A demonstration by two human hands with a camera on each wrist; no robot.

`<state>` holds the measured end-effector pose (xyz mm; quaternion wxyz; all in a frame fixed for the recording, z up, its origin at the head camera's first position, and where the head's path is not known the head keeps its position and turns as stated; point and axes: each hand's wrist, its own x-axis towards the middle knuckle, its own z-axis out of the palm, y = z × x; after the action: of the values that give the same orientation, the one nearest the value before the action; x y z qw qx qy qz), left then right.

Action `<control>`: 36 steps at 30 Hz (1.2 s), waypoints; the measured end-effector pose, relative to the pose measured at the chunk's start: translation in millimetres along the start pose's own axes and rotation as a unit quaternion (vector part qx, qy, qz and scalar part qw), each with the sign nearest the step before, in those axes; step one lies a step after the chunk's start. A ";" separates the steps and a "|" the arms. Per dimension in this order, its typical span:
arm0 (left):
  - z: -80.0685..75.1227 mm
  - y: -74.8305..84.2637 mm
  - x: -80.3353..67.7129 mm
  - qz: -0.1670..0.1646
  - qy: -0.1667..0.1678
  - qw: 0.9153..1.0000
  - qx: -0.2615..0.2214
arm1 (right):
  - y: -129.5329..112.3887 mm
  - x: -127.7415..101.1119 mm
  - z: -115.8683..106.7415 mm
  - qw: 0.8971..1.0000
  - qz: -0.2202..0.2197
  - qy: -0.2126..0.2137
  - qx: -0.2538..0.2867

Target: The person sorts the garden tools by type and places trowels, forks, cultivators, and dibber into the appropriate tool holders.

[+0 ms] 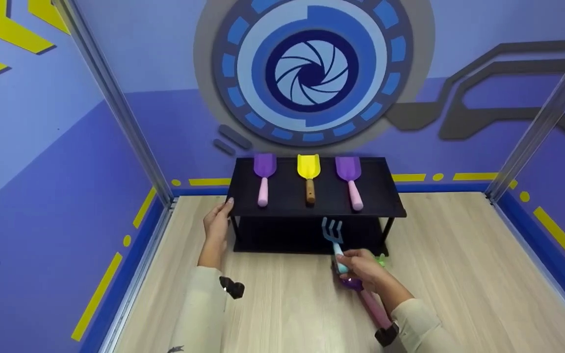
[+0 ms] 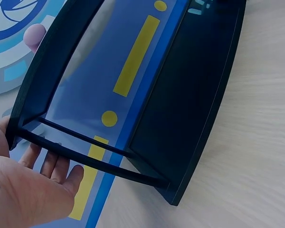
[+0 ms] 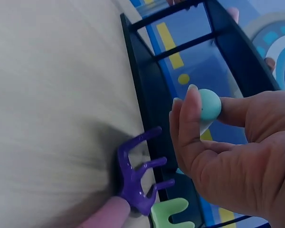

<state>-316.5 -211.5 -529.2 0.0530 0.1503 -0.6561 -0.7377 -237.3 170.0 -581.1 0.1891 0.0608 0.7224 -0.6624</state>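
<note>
A black two-tier rack [image 1: 282, 208] stands on the table. My left hand [image 1: 217, 226] grips the left end of its upper board; in the left wrist view the hand's fingers [image 2: 57, 166] lie beside the rack's post. My right hand [image 1: 368, 268] pinches the light-blue handle of a small blue hand rake [image 1: 332, 231], its tines pointing toward the lower tier. In the right wrist view the handle's rounded end [image 3: 210, 104] shows between thumb and fingers. Below that hand lies a purple hand rake [image 3: 133, 183] with a pink handle, beside a light-green rake [image 3: 168, 211], mostly hidden.
On the upper board lie a purple toy shovel [image 1: 265, 165] at left, a yellow shovel [image 1: 309, 166] in the middle and another purple shovel [image 1: 348, 168] at right. Posts [image 1: 387, 229] stand between the tiers. Blue panelled walls [image 1: 165, 122] enclose the wooden table [image 1: 282, 304].
</note>
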 end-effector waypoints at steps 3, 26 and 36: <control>-1.1 -1.8 0.5 0.005 -0.004 1.000 0.010 | -0.3 4.5 -2.1 0.999 0.009 0.036 0.002; -4.3 -7.1 -0.2 0.023 0.010 0.999 0.032 | -4.7 55.0 -9.9 0.970 -0.032 0.172 -0.166; -0.7 -5.0 -1.3 0.048 0.004 0.997 0.063 | -2.5 73.8 -13.8 0.958 -0.030 0.191 -0.213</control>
<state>-314.5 -211.1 -534.0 0.0816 0.1246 -0.7076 -0.6907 -308.8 171.3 -604.2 0.0363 0.1226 0.8707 -0.4750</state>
